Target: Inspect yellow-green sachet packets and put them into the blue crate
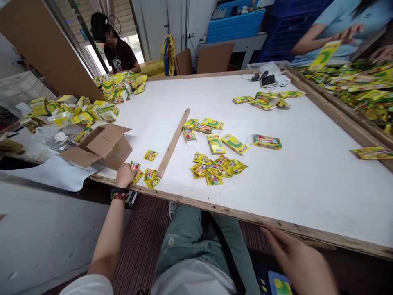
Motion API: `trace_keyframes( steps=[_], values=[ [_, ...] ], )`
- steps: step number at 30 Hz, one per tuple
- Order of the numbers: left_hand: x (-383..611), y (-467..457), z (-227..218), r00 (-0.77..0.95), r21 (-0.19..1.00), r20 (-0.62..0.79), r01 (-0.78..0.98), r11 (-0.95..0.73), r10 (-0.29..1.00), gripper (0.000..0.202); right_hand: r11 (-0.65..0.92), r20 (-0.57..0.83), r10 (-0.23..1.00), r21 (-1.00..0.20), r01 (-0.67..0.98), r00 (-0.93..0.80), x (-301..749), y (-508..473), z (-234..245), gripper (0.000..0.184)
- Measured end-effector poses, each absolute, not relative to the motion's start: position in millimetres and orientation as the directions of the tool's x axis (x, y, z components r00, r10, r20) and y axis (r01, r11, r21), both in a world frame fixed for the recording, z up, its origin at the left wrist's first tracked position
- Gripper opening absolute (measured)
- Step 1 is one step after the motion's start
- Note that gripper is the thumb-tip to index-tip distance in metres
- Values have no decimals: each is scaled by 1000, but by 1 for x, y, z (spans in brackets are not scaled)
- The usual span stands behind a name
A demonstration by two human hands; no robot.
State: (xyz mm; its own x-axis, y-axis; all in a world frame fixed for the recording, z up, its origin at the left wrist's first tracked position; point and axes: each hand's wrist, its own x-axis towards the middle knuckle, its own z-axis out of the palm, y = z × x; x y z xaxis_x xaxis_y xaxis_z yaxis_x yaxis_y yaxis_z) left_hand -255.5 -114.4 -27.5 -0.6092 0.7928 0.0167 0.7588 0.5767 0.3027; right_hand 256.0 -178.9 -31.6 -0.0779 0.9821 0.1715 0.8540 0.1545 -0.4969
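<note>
My left hand [124, 176], with beaded bracelets at the wrist, is at the table's near left edge. Its fingers are closed on a small yellow candy packet [135, 166]. Beside it lie more yellow packets [151, 178] and a single packet [150, 155]. Past the near edge of the table, low on the right, my right hand [296, 256] is smeared by motion, and its fingers do not show clearly. A pile of small yellow packets [225, 166] lies in front of me, with yellow-green printed boxes [216, 144] behind it.
A wooden strip [173, 143] lies across the white table [294, 188]. An open cardboard box [112, 147] stands left, near heaps of flat cartons [121, 86]. A co-worker's hand [348, 35] holds a yellow box behind a wooden rail at right; another person sits at the back left.
</note>
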Motion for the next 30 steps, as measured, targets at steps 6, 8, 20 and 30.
trace_keyframes(
  steps=[6, 8, 20, 30],
  values=[
    [-237, -123, -6, -571, 426, 114, 767, 479, 813, 20, 468, 61, 849, -548, 693, -526, 88, -113, -3, 36],
    [-225, -130, 2, -542, 584, 122, 717, 381, 832, 25, 410, -14, 884, -454, 791, -466, 64, -83, 1, 42],
    [-121, -126, -16, -288, 960, -78, 235, 149, 954, 52, 324, -43, 889, -644, 693, -455, 64, -31, 0, 27],
    [-85, -122, -7, 71, 969, 3, 248, -21, 997, 38, 1, -85, 840, -988, 157, -537, 85, -67, -11, 42]
  ],
)
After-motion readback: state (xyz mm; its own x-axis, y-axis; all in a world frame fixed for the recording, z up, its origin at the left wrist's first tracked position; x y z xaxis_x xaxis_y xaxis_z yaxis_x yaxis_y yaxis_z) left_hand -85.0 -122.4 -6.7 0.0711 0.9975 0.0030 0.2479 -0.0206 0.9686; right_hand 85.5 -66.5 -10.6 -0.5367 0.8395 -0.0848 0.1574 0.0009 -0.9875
